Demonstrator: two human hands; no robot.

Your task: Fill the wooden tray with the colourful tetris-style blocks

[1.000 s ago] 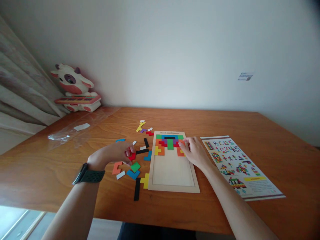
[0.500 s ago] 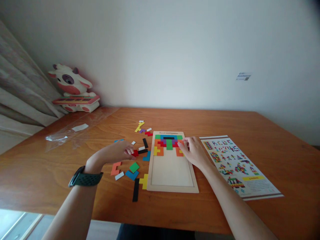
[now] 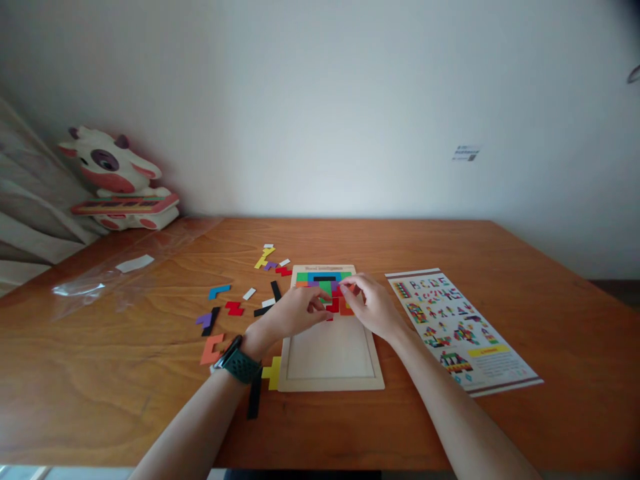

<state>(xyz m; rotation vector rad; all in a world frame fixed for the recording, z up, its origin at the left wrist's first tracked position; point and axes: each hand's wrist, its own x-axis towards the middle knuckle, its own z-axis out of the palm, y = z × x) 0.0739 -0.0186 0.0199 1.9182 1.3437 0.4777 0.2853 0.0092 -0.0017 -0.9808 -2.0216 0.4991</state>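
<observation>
My left hand [image 3: 300,313] is over the upper part of a wooden puzzle board [image 3: 330,385], its fingers closed on a red puzzle piece [image 3: 332,307] at their tips. Close by on the right, my right hand [image 3: 373,303] rests at the board's upper right, fingers curved and apart, tips near the fitted pieces. Along the board's top sit green, blue, black, red and orange pieces, among them an orange piece [image 3: 345,307]; my hands partly cover them. The lower half of the tray shows bare wood.
Loose pieces lie left of the board, including an orange piece [image 3: 211,349], a blue piece [image 3: 219,291] and a yellow piece [image 3: 273,373]. A printed pattern sheet [image 3: 460,333] lies right. Farther left are clear plastic wrapping [image 3: 95,287] and a cow toy keyboard [image 3: 125,203].
My left hand has moved right from the loose pieces to above the board, carrying the red puzzle piece. My right hand stays at the board's upper right. The view has shifted slightly right.
</observation>
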